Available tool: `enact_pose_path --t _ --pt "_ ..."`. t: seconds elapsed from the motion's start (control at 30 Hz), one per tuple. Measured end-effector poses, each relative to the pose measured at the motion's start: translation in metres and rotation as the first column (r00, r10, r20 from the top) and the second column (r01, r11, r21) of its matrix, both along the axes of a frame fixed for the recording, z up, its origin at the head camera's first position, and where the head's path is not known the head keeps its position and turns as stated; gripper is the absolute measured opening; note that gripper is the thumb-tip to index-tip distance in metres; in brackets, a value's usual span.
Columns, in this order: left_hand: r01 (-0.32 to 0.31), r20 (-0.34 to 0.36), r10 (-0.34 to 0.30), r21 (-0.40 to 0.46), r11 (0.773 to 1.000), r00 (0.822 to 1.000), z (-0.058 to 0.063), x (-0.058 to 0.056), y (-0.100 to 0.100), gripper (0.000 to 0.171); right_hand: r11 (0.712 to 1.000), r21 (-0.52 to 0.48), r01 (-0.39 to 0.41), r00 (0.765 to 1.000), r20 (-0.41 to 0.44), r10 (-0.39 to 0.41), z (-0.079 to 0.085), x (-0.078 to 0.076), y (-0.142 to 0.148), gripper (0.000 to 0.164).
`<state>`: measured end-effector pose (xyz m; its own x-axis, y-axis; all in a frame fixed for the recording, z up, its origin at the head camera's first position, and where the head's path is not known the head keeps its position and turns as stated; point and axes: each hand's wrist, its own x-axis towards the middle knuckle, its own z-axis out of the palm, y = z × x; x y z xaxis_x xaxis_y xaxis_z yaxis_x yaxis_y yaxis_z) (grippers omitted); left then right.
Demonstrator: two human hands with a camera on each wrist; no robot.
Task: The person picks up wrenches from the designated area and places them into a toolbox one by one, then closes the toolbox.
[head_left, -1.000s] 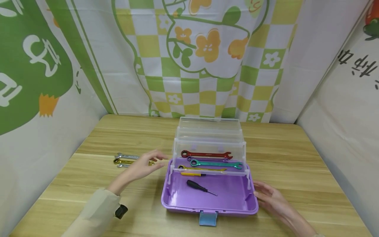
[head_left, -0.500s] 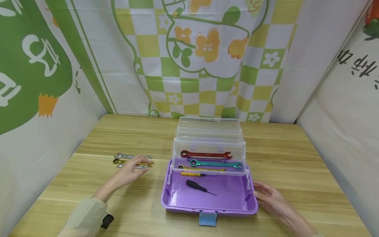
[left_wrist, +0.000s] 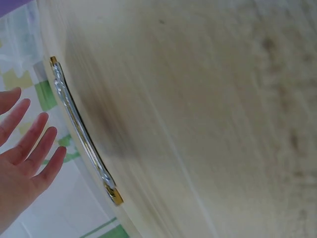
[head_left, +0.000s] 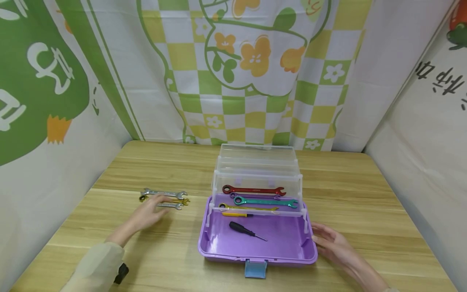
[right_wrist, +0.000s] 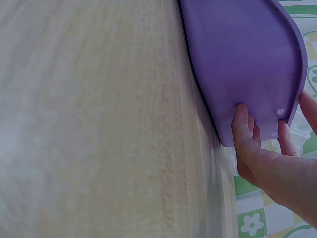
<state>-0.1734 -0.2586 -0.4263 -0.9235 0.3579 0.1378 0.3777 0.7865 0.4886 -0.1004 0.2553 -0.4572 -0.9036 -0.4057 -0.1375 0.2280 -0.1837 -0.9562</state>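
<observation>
My left hand (head_left: 147, 214), fingers spread and holding nothing, is over the near side of three combination wrenches on the table's left. These are an upper silver wrench (head_left: 164, 194), a gold wrench (head_left: 179, 201) and a lower silver wrench (head_left: 174, 206), the last two partly hidden by the hand. In the left wrist view they lie beyond the fingertips (left_wrist: 63, 148). My right hand (head_left: 337, 245) rests against the right side of a purple toolbox (head_left: 262, 249); the right wrist view has its fingertips (right_wrist: 240, 110) on the outer wall, fingers lightly bent.
Clear tiered trays (head_left: 259, 166) stand raised over the toolbox, with red (head_left: 255, 190), teal (head_left: 268, 201), purple and yellow wrenches (head_left: 251, 208). A black screwdriver (head_left: 240, 228) and a yellow-handled tool (head_left: 235, 215) lie in the base. A blue latch (head_left: 255, 269) hangs in front.
My left hand has moved left and toward me, from beside the toolbox to the three wrenches on the table. The right hand and toolbox stay put.
</observation>
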Motion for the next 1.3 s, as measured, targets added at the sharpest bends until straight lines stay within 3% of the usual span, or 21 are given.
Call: enact_pose_path --t 0.33,0.5,1.0,1.3 --pt "0.002 -0.019 -0.003 -0.039 0.999 1.0 -0.013 -0.012 -0.013 0.021 0.997 0.071 0.023 0.999 0.024 -0.025 0.001 0.001 -0.001 0.035" --pt "0.019 -0.006 -0.019 -0.059 0.998 1.0 -0.014 -0.017 -0.014 0.019 0.997 0.072 0.024 0.999 0.021 -0.025 0.002 0.001 -0.001 0.039" --pt "0.017 -0.031 -0.021 -0.137 0.99 0.999 -0.018 -0.025 -0.016 0.013 0.998 0.064 0.029 0.999 0.032 -0.031 0.003 0.001 -0.001 0.031" --pt "0.052 -0.01 -0.054 -0.107 0.993 0.999 -0.019 -0.031 -0.019 0.011 0.994 0.104 0.044 0.998 0.037 -0.048 0.004 0.002 -0.002 0.048"
